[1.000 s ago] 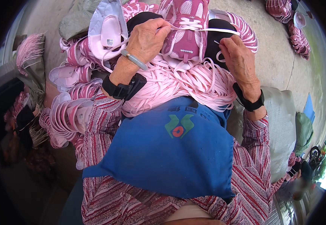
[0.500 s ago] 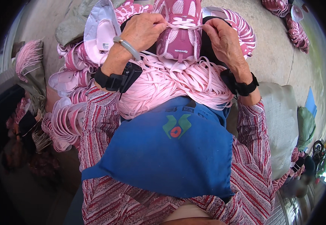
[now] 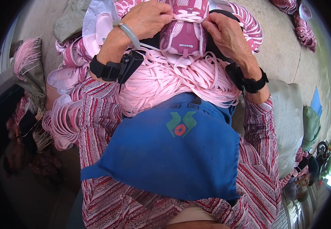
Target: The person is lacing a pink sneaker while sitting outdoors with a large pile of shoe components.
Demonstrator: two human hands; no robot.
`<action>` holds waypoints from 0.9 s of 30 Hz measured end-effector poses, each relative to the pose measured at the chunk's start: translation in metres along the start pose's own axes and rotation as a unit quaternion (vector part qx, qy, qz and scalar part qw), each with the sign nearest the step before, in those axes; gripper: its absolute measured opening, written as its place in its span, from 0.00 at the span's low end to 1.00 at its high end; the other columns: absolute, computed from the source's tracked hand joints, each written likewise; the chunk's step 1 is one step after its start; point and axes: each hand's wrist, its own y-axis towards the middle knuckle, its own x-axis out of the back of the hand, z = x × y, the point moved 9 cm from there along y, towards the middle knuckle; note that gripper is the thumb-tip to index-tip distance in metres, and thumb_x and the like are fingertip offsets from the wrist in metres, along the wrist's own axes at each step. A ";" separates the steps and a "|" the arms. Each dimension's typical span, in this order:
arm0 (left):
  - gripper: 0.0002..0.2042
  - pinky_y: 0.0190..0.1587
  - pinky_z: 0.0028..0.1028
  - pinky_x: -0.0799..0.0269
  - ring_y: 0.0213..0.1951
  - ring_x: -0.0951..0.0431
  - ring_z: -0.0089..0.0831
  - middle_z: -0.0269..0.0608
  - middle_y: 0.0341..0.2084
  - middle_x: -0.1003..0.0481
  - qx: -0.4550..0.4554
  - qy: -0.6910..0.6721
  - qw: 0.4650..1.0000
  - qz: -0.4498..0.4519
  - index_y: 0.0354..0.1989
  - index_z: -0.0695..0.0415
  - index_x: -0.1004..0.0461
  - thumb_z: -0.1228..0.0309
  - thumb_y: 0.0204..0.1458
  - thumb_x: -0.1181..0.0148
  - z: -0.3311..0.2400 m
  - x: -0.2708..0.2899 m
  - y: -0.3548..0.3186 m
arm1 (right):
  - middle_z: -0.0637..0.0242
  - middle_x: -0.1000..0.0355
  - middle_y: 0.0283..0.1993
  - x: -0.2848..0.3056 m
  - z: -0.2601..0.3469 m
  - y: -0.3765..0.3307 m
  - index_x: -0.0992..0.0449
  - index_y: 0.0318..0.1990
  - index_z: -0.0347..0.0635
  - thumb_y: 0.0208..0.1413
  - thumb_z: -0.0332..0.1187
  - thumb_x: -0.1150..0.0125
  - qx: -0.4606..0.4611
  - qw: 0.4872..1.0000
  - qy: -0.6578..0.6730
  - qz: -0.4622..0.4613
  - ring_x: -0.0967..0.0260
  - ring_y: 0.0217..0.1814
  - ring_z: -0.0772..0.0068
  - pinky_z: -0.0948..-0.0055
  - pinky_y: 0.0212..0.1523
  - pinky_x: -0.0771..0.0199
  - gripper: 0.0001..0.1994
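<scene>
A pink and white shoe upper (image 3: 184,36) lies in front of me at the top of the view, its far part cut off by the frame. Across its front, a pale pink shoelace (image 3: 188,16) is threaded and stretched sideways. My left hand (image 3: 147,20) pinches the lace at the left of the upper. At the right side, my right hand (image 3: 226,35) pinches the lace's other side between thumb and fingers. A heap of loose pale pink laces (image 3: 154,82) rests on my lap just below the upper, over my blue apron (image 3: 165,156).
Stacked pink and white uppers (image 3: 68,114) stand at my left, with another stack (image 3: 243,23) beyond my right hand. A grey-white sack (image 3: 281,126) sits to the right. More laces (image 3: 28,55) hang at the far left. Further uppers (image 3: 304,32) lie on the floor at the far right.
The upper and both hands sit slightly higher in the view. The lace ends between my hands and the upper look shorter, with my hands closer to its sides.
</scene>
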 end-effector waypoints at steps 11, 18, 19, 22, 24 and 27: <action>0.07 0.32 0.37 0.30 0.30 0.25 0.45 0.48 0.22 0.28 -0.282 0.227 0.929 -0.084 0.26 0.60 0.28 0.71 0.50 0.49 -0.037 -0.001 -0.010 | 0.56 0.34 0.36 -0.001 0.032 -0.032 0.29 0.36 0.37 0.52 0.45 0.39 -0.063 0.976 -0.195 -0.070 0.28 0.31 0.56 0.66 0.29 0.26 0.18; 0.08 0.30 0.35 0.30 0.27 0.24 0.42 0.46 0.20 0.27 -0.278 0.198 0.931 -0.128 0.25 0.60 0.27 0.69 0.51 0.47 -0.046 0.002 -0.013 | 0.52 0.34 0.34 -0.015 0.035 -0.019 0.31 0.33 0.32 0.49 0.32 0.43 -0.043 0.971 -0.229 -0.048 0.28 0.28 0.53 0.65 0.30 0.24 0.10; 0.08 0.30 0.35 0.30 0.27 0.24 0.42 0.46 0.20 0.27 -0.279 0.197 0.931 -0.129 0.25 0.60 0.27 0.69 0.51 0.47 -0.048 0.001 -0.013 | 0.51 0.33 0.34 -0.017 0.031 -0.017 0.31 0.32 0.31 0.49 0.30 0.43 -0.038 0.977 -0.204 -0.040 0.28 0.28 0.52 0.64 0.31 0.24 0.09; 0.09 0.29 0.35 0.29 0.25 0.24 0.42 0.46 0.19 0.26 0.006 -0.078 0.996 -0.042 0.26 0.60 0.26 0.67 0.51 0.47 0.004 -0.005 0.003 | 0.48 0.32 0.35 -0.009 0.020 -0.021 0.30 0.36 0.33 0.51 0.28 0.46 -0.034 0.988 -0.132 -0.076 0.29 0.34 0.47 0.59 0.34 0.26 0.08; 0.09 0.29 0.35 0.29 0.25 0.24 0.43 0.48 0.20 0.25 0.065 -0.122 0.989 -0.045 0.28 0.60 0.25 0.67 0.52 0.46 0.017 -0.007 -0.002 | 0.49 0.29 0.39 -0.007 0.016 -0.024 0.30 0.42 0.35 0.53 0.26 0.48 -0.050 0.990 -0.087 -0.100 0.29 0.39 0.49 0.61 0.36 0.27 0.09; 0.08 0.29 0.36 0.29 0.26 0.24 0.44 0.50 0.20 0.26 -0.197 0.062 0.958 -0.199 0.27 0.61 0.25 0.69 0.51 0.46 -0.029 0.013 -0.022 | 0.51 0.31 0.35 -0.003 0.028 -0.026 0.34 0.43 0.38 0.53 0.29 0.48 -0.017 0.989 -0.079 -0.127 0.29 0.32 0.44 0.56 0.31 0.27 0.10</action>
